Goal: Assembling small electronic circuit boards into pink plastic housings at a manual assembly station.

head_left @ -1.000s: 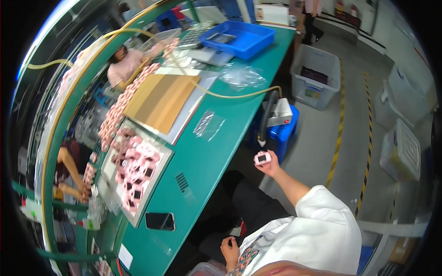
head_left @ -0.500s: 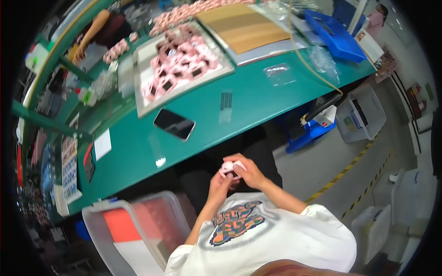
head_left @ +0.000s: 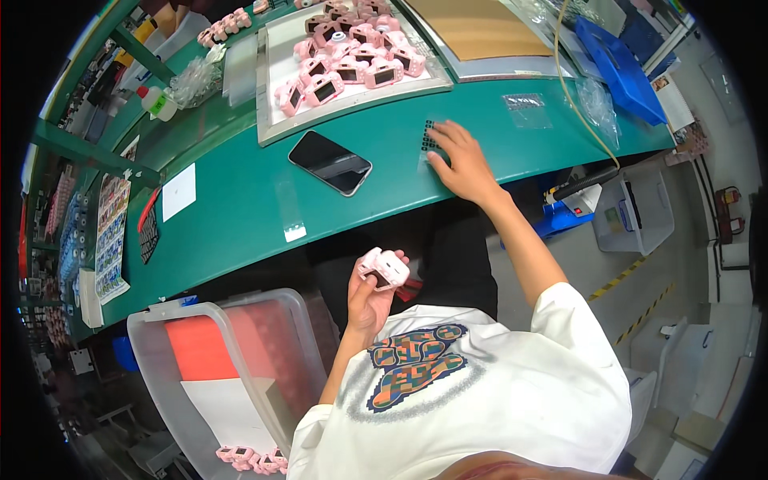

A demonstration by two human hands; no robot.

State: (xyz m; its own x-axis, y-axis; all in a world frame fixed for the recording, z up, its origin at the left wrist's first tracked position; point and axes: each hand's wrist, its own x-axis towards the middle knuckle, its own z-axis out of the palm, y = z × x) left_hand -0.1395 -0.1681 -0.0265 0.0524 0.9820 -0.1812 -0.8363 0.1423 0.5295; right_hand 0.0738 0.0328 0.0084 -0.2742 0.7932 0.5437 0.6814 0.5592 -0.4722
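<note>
A small pink toy camera [head_left: 390, 269] with a dark screen is held in my left hand [head_left: 366, 306], just below the table's front edge. The thumb presses on its near side. On the green tabletop, my right hand [head_left: 464, 166] reaches onto a clear strip with small black squares [head_left: 429, 138]. Its fingers are stretched out, and the fingertips touch or hover just over the strip, partly hiding it. A dark phone [head_left: 330, 162] lies to the left of that hand.
A white tray [head_left: 276, 96] full of pink toy cameras stands at the back, beside a brown cardboard sheet [head_left: 480, 28]. A clear bag [head_left: 524, 110] and blue tray [head_left: 616, 68] are at right. The plastic bin [head_left: 228, 344] stands below left. A co-worker's arm shows far left.
My right hand has left the toy camera and moved up and forward to the strip of black squares. My left hand keeps the camera and has shifted slightly left. The view has shifted.
</note>
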